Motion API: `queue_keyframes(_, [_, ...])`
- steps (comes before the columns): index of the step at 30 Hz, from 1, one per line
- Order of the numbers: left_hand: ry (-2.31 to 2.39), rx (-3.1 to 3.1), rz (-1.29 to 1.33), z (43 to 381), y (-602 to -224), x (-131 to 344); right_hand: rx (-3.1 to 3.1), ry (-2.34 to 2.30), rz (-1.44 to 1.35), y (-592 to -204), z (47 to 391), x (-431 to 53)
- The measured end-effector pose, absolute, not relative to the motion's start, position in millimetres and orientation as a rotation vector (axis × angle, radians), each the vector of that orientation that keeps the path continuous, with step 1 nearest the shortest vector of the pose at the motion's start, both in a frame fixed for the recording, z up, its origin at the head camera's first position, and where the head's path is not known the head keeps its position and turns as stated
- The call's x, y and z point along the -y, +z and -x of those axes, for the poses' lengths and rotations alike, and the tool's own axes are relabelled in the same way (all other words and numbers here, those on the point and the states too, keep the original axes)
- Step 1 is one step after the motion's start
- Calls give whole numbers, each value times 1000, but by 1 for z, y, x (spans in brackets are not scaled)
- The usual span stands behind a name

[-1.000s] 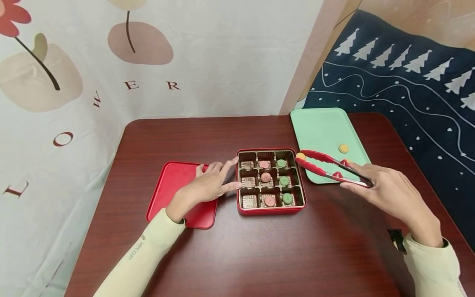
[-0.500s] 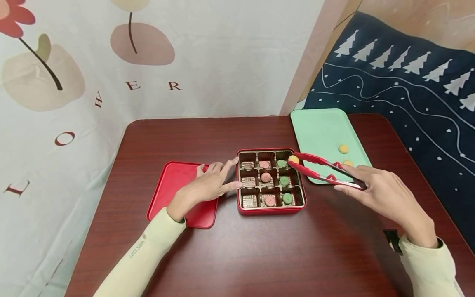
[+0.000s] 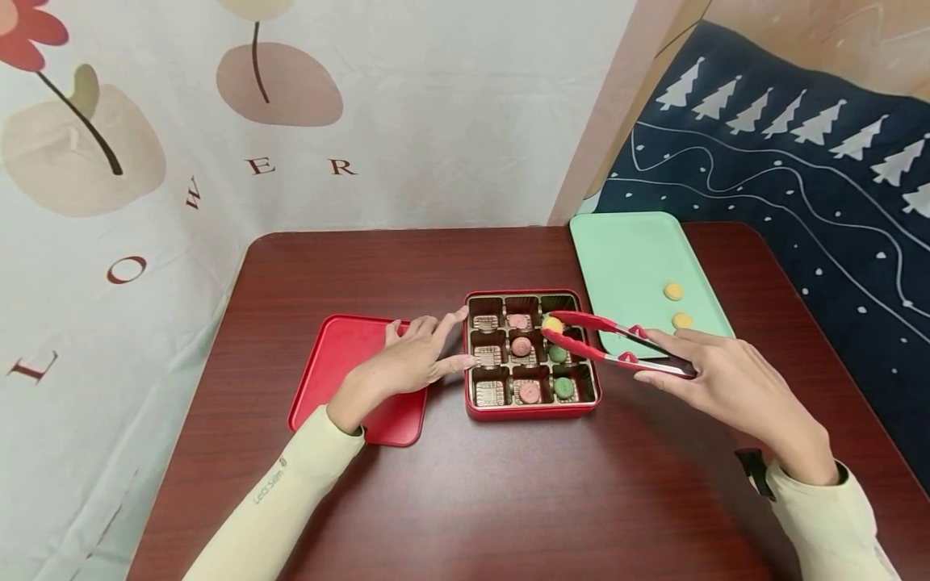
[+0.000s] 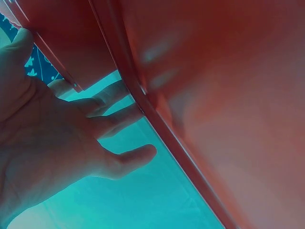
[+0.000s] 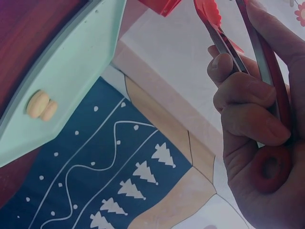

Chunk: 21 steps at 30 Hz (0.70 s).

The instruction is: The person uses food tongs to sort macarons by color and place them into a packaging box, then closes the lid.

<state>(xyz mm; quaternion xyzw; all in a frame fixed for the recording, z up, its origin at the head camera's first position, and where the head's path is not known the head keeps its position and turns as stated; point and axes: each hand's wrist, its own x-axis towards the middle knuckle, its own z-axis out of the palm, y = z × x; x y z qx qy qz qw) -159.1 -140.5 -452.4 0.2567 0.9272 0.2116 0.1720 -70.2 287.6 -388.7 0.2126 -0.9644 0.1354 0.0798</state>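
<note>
Yellow macaron (image 3: 552,324): is hanging in tongs (image 3: 592,321) over box (image 3: 533,414).
Right hand (image 3: 734,383): is gripping tongs.
Left hand (image 3: 407,359): is extending fingers to box's left edge, probably steadying.

white cloth (image 3: 450,121): L, O, W, E, R | left sleeve (image 3: 291,484): "Let's", second word unclear
</note>
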Motion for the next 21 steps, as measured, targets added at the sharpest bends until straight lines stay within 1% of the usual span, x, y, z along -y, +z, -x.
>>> queue_keyframes(2, [627,-2636,-741,162,-461,142,2885,401,-640,-389,71,-286])
queue_keyframes(7, [633,-2638,-746,160,-459,143,2871,403,-655,-388,72,-284])
queue_keyframes(9, [610,-2631,-737,157,-450,141,2866,405,-659,-389,72,-283])
queue_keyframes(21, [612,-2630,-740,157,-451,141,2854,436,-707,-387,70,-276])
